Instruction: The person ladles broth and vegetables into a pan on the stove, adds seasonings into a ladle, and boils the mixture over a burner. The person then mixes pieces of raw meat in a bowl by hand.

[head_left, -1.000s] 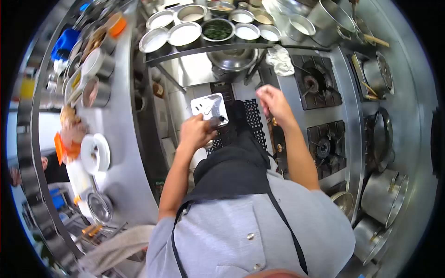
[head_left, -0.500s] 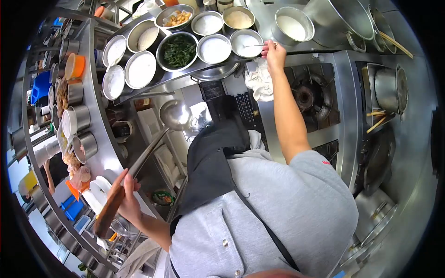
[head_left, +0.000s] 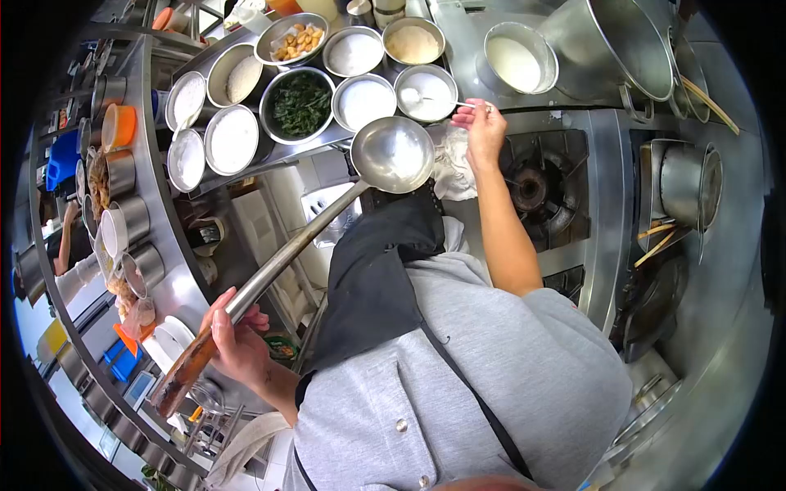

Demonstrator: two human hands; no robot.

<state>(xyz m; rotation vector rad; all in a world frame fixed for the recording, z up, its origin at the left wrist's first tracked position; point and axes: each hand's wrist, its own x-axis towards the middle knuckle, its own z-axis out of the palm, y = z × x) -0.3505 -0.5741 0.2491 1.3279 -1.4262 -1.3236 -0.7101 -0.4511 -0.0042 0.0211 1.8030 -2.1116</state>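
Note:
My left hand (head_left: 237, 340) is closed around the long handle of a metal ladle (head_left: 393, 155), close to its dark wooden end. The ladle's bowl looks bare inside and hangs just in front of the row of seasoning bowls. My right hand (head_left: 485, 135) pinches the thin handle of a small spoon (head_left: 416, 96). The spoon's head lies in a metal bowl of white powder (head_left: 427, 82). Beside that bowl stand another bowl of white powder (head_left: 364, 103) and a bowl of chopped greens (head_left: 296, 96).
A pot of whitish liquid (head_left: 517, 61) stands behind my right hand, near a large metal pot (head_left: 614, 49). A gas burner (head_left: 534, 190) lies right of my forearm, with a crumpled white cloth (head_left: 454, 168) beside it. Containers line the steel shelf (head_left: 176, 245) at left.
The ladle has swung up and to the right, its bowl now beside the white powder bowls. My right hand has shifted slightly down, and the spoon's head now shows in the powder.

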